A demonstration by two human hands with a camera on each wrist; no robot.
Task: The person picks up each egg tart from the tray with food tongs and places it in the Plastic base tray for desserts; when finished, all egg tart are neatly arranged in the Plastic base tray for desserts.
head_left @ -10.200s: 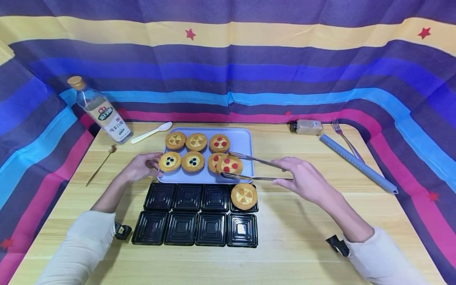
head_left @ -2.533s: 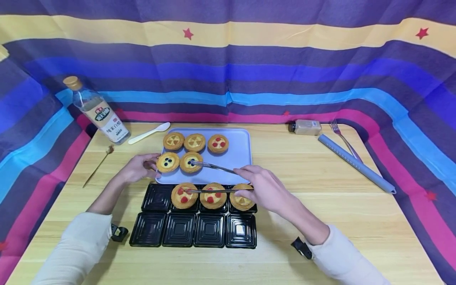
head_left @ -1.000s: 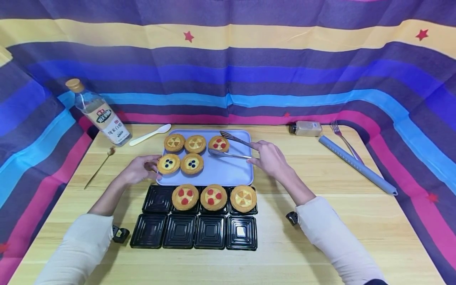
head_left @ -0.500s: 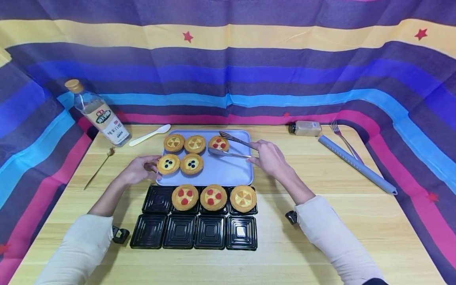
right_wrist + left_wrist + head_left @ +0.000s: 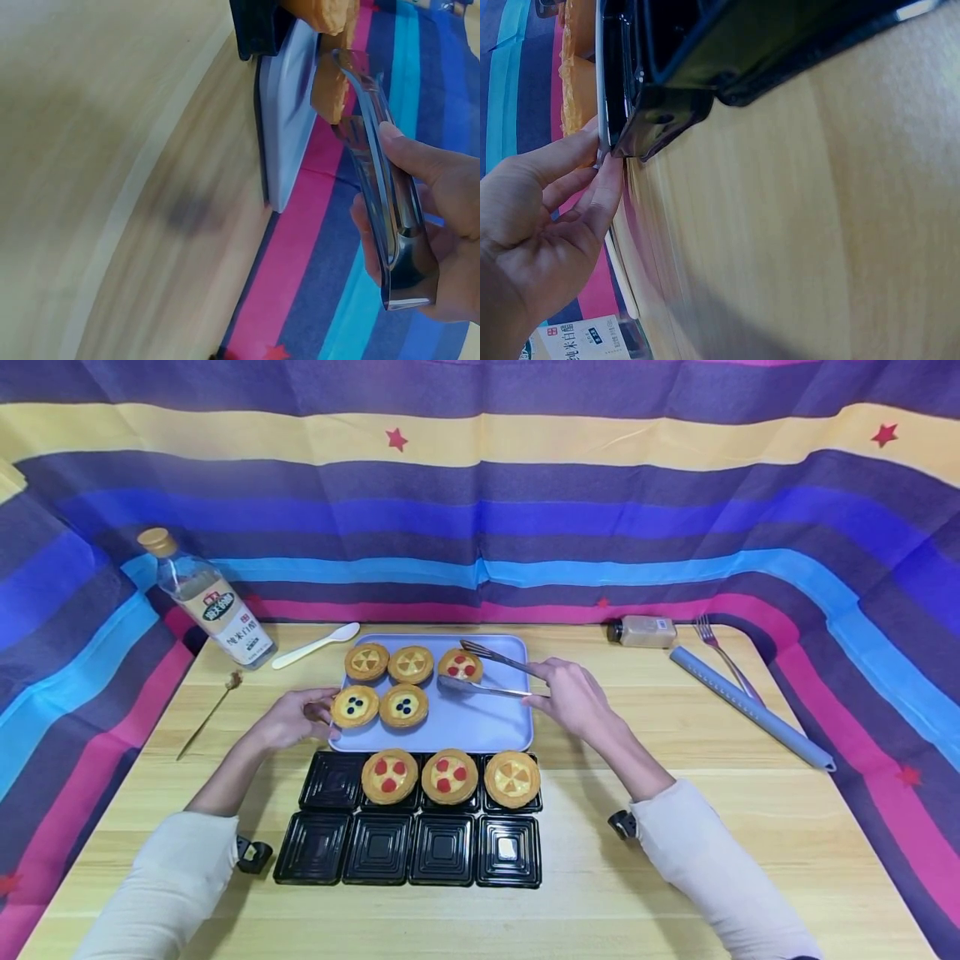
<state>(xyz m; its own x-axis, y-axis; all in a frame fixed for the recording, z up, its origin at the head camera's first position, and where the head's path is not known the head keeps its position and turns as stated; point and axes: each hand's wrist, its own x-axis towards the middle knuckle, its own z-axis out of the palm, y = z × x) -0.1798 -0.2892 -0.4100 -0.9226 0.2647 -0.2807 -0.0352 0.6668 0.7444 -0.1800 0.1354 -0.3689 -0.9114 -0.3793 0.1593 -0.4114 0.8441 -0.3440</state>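
ok so the tongs (image 5: 390, 195) have shifted from the black containers (image 5: 378, 852) back to the last red-topped tart (image 5: 461, 666) on the lilac tray (image 5: 495, 727), arms apart on either side of it, can't tell if they're touching. So three containers are filled, all in the far row, five bare. Right hand (image 5: 573, 697) has the tongs in its grip, left hand (image 5: 292, 718) pinches the tray's edge. Pale wood tabletop (image 5: 675, 852), bottle (image 5: 232, 618) over left, little jar (image 5: 648, 631) and fork (image 5: 723, 652) off right, striped cloth (image 5: 600, 518) behind and round the sides
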